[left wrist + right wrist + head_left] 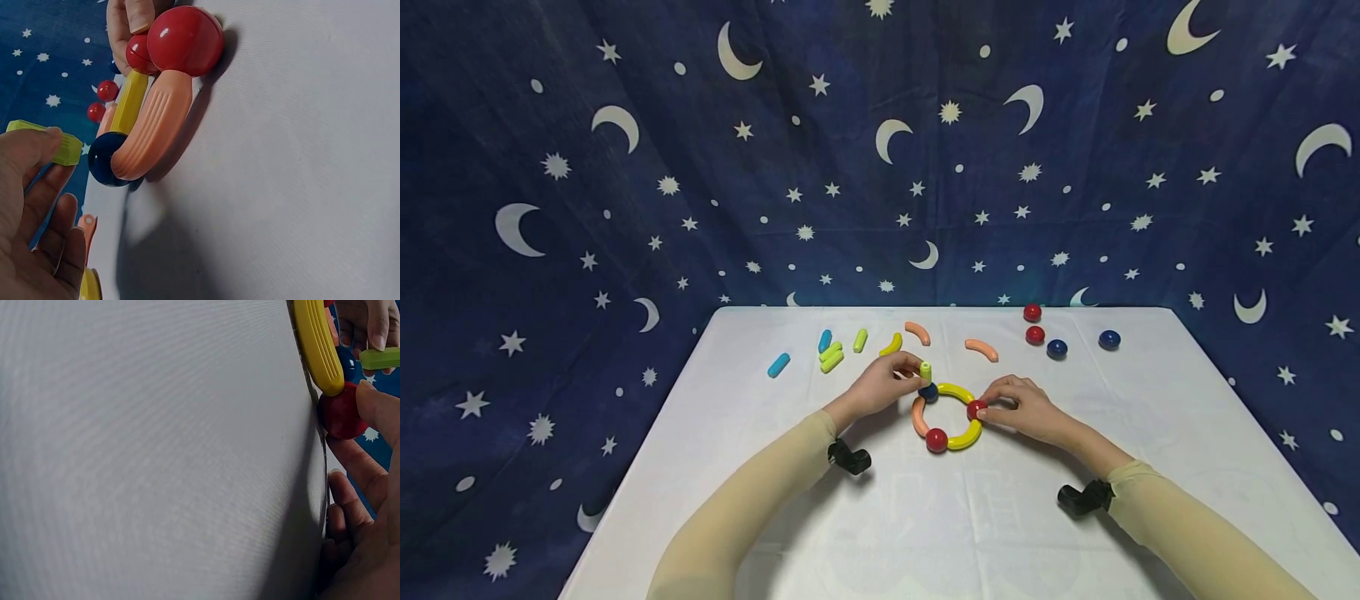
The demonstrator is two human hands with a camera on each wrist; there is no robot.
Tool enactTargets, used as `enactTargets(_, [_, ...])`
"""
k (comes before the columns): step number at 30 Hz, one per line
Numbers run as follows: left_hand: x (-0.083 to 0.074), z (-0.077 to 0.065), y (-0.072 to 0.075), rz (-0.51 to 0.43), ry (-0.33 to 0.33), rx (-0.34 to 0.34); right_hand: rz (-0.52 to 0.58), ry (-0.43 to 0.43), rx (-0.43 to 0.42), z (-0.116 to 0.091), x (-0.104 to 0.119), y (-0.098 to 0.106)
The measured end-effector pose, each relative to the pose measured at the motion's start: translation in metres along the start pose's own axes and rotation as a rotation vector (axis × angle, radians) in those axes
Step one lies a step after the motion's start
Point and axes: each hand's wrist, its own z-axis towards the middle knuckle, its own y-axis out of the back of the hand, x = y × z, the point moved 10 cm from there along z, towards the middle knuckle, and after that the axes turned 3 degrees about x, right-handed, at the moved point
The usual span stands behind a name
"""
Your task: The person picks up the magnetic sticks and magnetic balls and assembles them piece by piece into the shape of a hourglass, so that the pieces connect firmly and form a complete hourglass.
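From afar I watched the person's L hand (883,385) pinch a green stick (926,372) upright btwn thumb & fingers, just above the blue ball (929,392) at the far L of a ring (964,437) of balls & curved bars, tho I couldn't tell if stick & ball touched. The R hand (1028,410) held a red ball (973,408) at the ring's R edge, thumb & fingertips narrow abt it, w/ loose sticks (778,365) farther L on the white table (985,542).
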Motion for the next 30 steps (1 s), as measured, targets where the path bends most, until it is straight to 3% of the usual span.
enactTargets(9, [0.004,0.001,-0.005,-0.013,0.016,0.017,-0.002,0.002,-0.008,-0.001,0.0,0.002])
enactTargets(14, [0.01,-0.004,-0.009,-0.014,0.058,0.056,-0.001,-0.006,-0.01,-0.001,0.0,0.002])
enactTargets(17, [0.015,-0.013,-0.011,0.043,0.093,0.075,0.007,-0.006,-0.012,-0.001,0.001,0.001])
enactTargets(23, [0.012,-0.041,-0.011,0.215,0.125,0.019,0.016,-0.01,-0.015,-0.002,0.001,0.0])
enactTargets(27, [0.0,-0.059,-0.02,0.33,0.105,0.01,0.013,-0.004,-0.021,-0.003,0.003,0.001])
enactTargets(30, [-0.008,-0.064,-0.029,0.402,0.075,-0.011,0.001,0.001,-0.032,-0.003,0.005,0.003])
